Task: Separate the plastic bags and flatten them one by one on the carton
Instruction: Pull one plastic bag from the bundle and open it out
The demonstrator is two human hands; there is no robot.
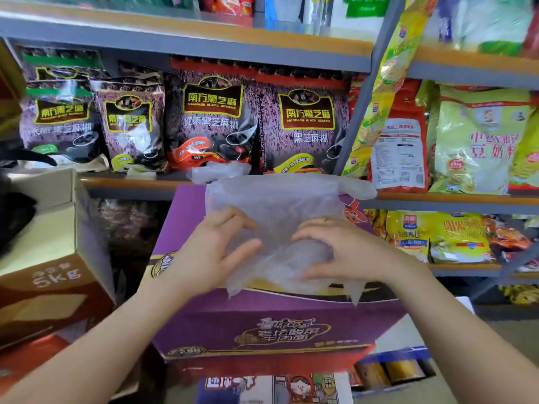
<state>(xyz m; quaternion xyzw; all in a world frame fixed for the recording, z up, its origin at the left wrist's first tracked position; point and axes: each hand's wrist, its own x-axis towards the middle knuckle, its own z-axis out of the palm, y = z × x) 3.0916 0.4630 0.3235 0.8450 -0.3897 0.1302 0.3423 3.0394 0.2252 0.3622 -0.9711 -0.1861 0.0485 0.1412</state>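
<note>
A translucent plastic bag (277, 205) lies spread on top of a purple carton (262, 325) in the middle of the view. Its handles reach toward the shelf at the far side. My left hand (215, 246) rests on the bag's left part with fingers curled into the film. On the right part sits my right hand (338, 249), ring on one finger, fingers bent and pinching the plastic. A second crumpled clear bag (217, 172) lies on the shelf edge just behind the carton.
Shelves behind hold dark sesame-paste packs (213, 118) and yellow-green packs (478, 141). A brown cardboard box (43, 258) marked 5kg stands to the left. More boxes (390, 368) sit on the floor under and right of the carton.
</note>
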